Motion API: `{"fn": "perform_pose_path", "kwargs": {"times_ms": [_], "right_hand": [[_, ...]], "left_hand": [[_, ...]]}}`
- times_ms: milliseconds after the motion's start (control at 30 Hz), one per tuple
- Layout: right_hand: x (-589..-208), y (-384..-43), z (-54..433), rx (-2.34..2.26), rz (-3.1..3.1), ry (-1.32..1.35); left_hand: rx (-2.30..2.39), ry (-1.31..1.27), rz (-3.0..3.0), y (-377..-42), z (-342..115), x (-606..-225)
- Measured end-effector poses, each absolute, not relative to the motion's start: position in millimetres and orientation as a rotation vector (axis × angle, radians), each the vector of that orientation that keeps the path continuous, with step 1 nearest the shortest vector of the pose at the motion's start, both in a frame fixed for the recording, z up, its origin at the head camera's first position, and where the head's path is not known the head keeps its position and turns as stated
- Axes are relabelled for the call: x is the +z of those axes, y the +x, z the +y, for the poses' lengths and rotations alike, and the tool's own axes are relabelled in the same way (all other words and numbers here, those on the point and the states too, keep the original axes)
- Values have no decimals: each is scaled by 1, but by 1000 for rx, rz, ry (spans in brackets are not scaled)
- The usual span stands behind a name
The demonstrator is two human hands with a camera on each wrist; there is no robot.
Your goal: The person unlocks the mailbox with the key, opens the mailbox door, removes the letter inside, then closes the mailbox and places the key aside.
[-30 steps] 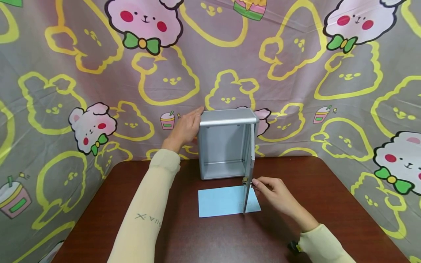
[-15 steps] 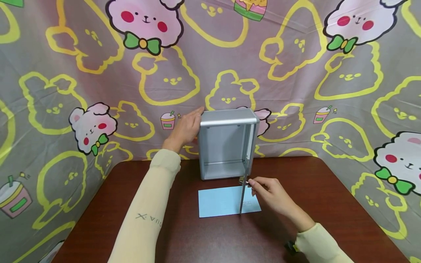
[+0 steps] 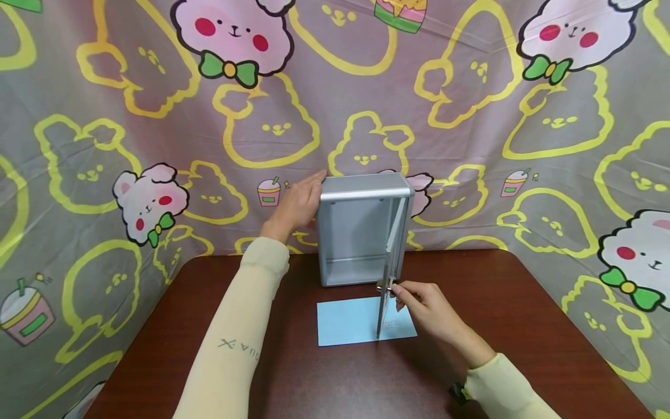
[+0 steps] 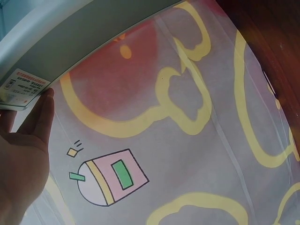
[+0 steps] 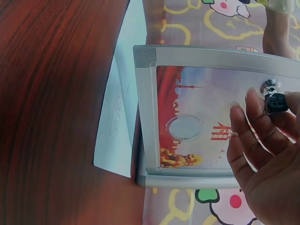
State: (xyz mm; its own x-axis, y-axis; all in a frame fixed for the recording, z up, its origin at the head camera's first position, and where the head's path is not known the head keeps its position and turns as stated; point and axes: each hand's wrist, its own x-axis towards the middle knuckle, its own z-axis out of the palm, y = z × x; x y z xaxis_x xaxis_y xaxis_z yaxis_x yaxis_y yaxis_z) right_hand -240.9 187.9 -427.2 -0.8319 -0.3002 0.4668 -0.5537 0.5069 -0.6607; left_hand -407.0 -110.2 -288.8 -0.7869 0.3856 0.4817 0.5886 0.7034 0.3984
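A silver-grey metal box (image 3: 366, 184) stands upright at the back of the table, its front door (image 3: 381, 314) swung partway out on the right side. My left hand (image 3: 297, 203) rests on the box's upper left corner, its straight fingers against the side by a printed label (image 4: 24, 88) in the left wrist view. With thumb and fingers my right hand (image 3: 426, 304) pinches a black-headed key (image 5: 276, 102) standing in the door's lock (image 5: 270, 86). The door's outer face has a colourful printed panel (image 5: 206, 93) with red characters, partly covered by my fingers.
A light blue envelope (image 3: 348, 323) lies flat on the dark red-brown table (image 3: 293, 372), in front of the box and partly under the door. Behind the table hangs a patterned cloth (image 3: 314, 116). Something small and dark (image 3: 459, 393) shows at my right sleeve.
My right hand has moved left with the key, and the door has swung a little toward the box's opening. My left hand has stayed on the corner.
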Motion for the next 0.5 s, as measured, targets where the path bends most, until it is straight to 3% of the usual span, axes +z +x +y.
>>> {"fn": "perform_pose_path", "kwargs": {"times_ms": [500], "right_hand": [[-424, -243, 178, 1247, -2405, 776]], "left_hand": [[-783, -758, -2547, -406, -110, -288]]}}
